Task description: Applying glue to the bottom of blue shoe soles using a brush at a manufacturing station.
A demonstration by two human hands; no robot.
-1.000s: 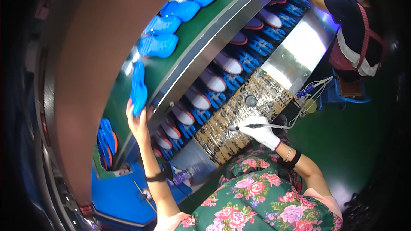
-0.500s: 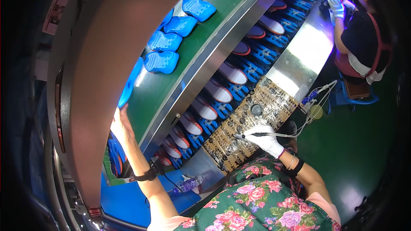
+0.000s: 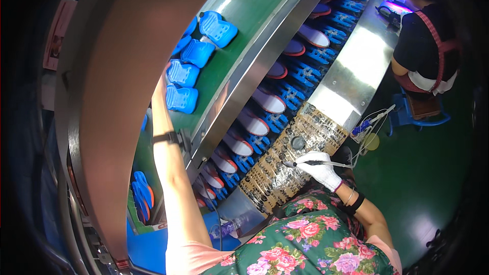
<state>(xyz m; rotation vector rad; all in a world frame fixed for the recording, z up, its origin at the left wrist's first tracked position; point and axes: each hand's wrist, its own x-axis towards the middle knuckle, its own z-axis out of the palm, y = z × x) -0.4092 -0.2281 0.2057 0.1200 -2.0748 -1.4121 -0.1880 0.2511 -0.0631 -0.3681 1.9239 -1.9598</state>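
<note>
My left hand (image 3: 162,81) reaches up beneath the brown overhead panel. It is beside a blue moulded shoe sole (image 3: 182,73) on the green belt, and its fingers are mostly hidden. In a white glove, my right hand (image 3: 319,167) is closed on a slim glue brush (image 3: 300,163) with a pale tube running from its back end. The brush tip hangs over a tape-covered ledge (image 3: 275,178), near a small dark round cup (image 3: 298,143). More blue soles, such as one at the front (image 3: 180,99), lie bunched on the belt.
Shoe uppers (image 3: 269,102) with white bottoms and red edges stand along blue racks (image 3: 293,97) beyond the ledge. A metal rail (image 3: 254,61) separates them from the green belt (image 3: 232,63). A brown panel (image 3: 117,97) overhangs the left. At right, another person (image 3: 428,46) sits working.
My left hand has moved farther up along the belt to the bunched blue soles. Those soles have shifted slightly. My right hand keeps the brush over the ledge, almost in place.
</note>
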